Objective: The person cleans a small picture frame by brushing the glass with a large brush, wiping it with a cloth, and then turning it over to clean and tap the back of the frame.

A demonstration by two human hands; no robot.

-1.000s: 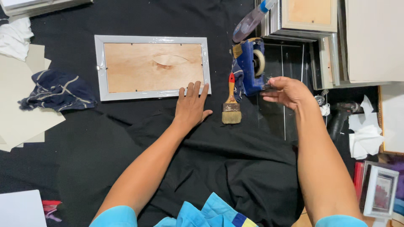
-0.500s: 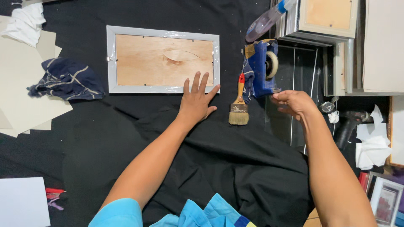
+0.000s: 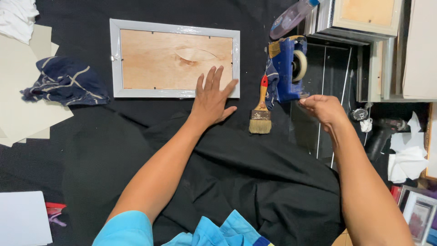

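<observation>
A silver picture frame (image 3: 116, 59) lies face down on black cloth (image 3: 255, 182), its wooden backing (image 3: 154, 64) up. My left hand (image 3: 210, 100) rests flat on the frame's near right corner, fingers spread, holding nothing. My right hand (image 3: 324, 109) hovers just below a blue tape dispenser (image 3: 287, 68), over a clear glass pane (image 3: 334, 68). Its fingertips are pinched together; I cannot see anything between them. A paintbrush (image 3: 261, 114) with a red and wooden handle lies between my two hands.
A dark blue striped rag (image 3: 68, 84) and beige card sheets (image 3: 22, 114) lie at the left. A clear bottle (image 3: 291, 18) and stacked frames (image 3: 364, 18) sit at the top right. Crumpled white paper (image 3: 409, 155) and a small framed picture (image 3: 419, 214) are at the right edge.
My left hand has slid forward from the cloth onto the frame's near right corner. My right hand stays pinched beside the tape dispenser.
</observation>
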